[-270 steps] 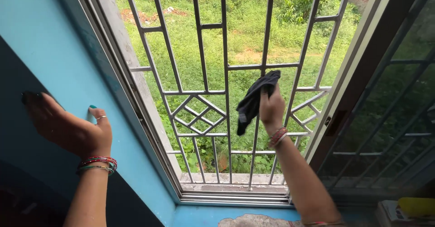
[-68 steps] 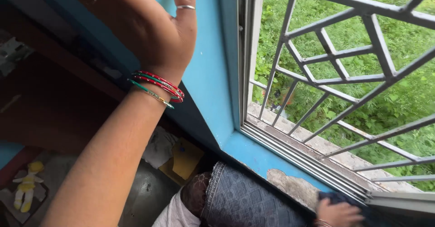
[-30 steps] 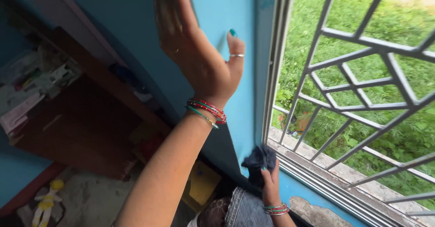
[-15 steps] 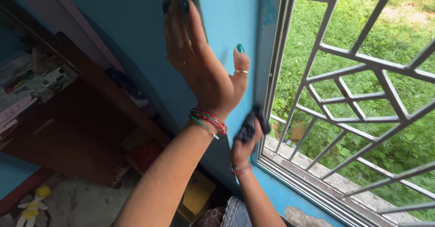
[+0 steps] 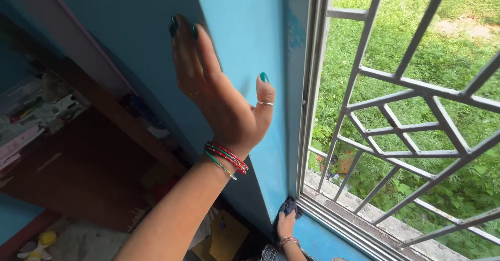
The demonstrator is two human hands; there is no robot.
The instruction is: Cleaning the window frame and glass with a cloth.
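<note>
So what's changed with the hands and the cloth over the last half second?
The right hand has slid down the blue window jamb with the dark cloth, from mid-height to the bottom corner by the sill. The left hand has dropped slightly but stays pressed flat on the blue wall. The cloth stays gripped; the metal grille is unchanged.

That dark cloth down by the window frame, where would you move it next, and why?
Probably up along the blue reveal beside the window frame. The right hand presses the dark cloth into the bottom corner, so the strip above looks unwiped. The left hand lies flat on the wall, bracing.
</note>
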